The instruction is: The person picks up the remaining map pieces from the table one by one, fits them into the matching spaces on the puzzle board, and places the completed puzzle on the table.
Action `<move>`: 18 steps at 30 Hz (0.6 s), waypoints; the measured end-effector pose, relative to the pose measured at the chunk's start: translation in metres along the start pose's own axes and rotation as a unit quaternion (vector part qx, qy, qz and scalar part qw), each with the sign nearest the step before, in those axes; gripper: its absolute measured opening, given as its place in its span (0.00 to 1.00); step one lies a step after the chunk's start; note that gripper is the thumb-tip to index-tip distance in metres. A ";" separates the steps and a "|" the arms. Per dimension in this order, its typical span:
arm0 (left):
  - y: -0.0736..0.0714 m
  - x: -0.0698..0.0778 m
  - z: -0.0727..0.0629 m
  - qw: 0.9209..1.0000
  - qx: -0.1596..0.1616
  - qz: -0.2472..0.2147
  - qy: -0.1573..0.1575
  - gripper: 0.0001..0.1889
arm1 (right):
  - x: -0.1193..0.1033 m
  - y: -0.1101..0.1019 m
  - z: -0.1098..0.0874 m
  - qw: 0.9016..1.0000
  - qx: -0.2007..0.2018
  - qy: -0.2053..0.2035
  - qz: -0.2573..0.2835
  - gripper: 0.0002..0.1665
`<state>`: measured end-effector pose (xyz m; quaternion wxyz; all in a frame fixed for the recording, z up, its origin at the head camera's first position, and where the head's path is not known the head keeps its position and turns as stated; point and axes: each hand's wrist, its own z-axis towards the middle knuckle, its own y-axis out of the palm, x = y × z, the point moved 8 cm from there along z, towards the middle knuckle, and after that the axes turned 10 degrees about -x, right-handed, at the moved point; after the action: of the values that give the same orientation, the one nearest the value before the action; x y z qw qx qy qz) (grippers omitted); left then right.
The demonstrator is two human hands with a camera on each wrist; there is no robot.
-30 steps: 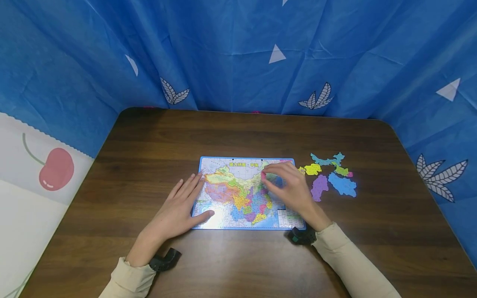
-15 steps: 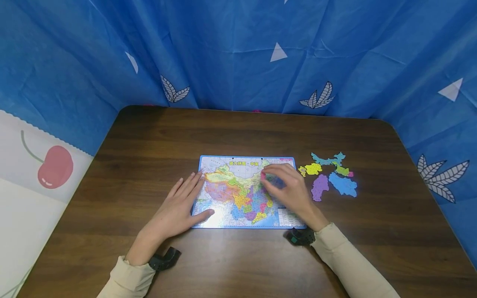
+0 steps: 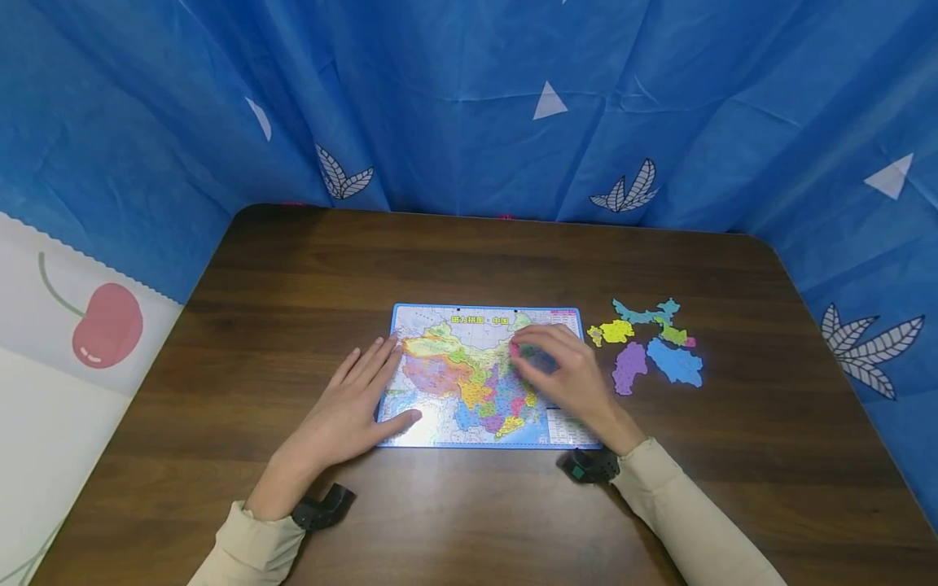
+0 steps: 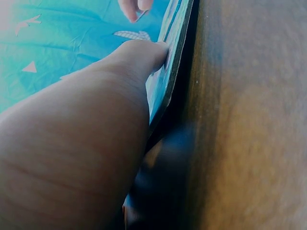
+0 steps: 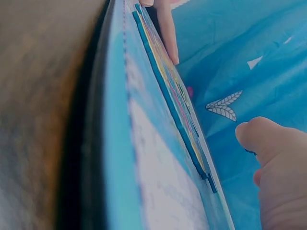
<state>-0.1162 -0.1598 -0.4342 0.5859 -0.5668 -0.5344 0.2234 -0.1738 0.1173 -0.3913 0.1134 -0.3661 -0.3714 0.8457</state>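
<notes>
A map puzzle board (image 3: 469, 445) with a blue border lies flat on the table, many coloured pieces fitted in its middle. My left hand (image 3: 350, 413) rests on the board's left side, fingers spread and straight. In the left wrist view, its thumb (image 4: 153, 55) lies on the board's face. My right hand (image 3: 570, 370) is over the board's right part and pinches a small pink puzzle piece (image 3: 515, 348) between thumb and fingers. The right wrist view shows the right thumb (image 5: 261, 134) raised clear of the board, with only a dark sliver of the piece visible.
Right of the board lie loose puzzle pieces: a yellow one (image 3: 617, 330), a teal one (image 3: 645, 315), a green one (image 3: 672, 333), a purple one (image 3: 628, 368) and a blue one (image 3: 674, 363). A blue curtain (image 3: 469, 106) hangs behind the wooden table (image 3: 469, 260).
My right hand has shifted very slightly left with the pink puzzle piece still pinched. The left hand stays in place on the board.
</notes>
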 end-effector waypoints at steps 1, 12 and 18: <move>0.000 0.000 0.000 1.000 -0.001 -0.001 0.000 0.53 | 0.000 0.001 0.000 1.000 -0.003 -0.001 -0.001 0.17; 0.001 -0.002 0.001 1.000 -0.008 -0.005 -0.004 0.54 | 0.000 0.006 0.000 1.000 -0.029 0.003 -0.001 0.17; 0.001 -0.002 0.002 1.000 -0.007 -0.003 -0.002 0.53 | 0.000 0.007 -0.001 0.999 -0.036 0.003 0.000 0.18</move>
<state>-0.1181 -0.1600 -0.4365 0.5816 -0.5685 -0.5389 0.2193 -0.1726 0.1126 -0.3964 0.1011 -0.3722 -0.4011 0.8309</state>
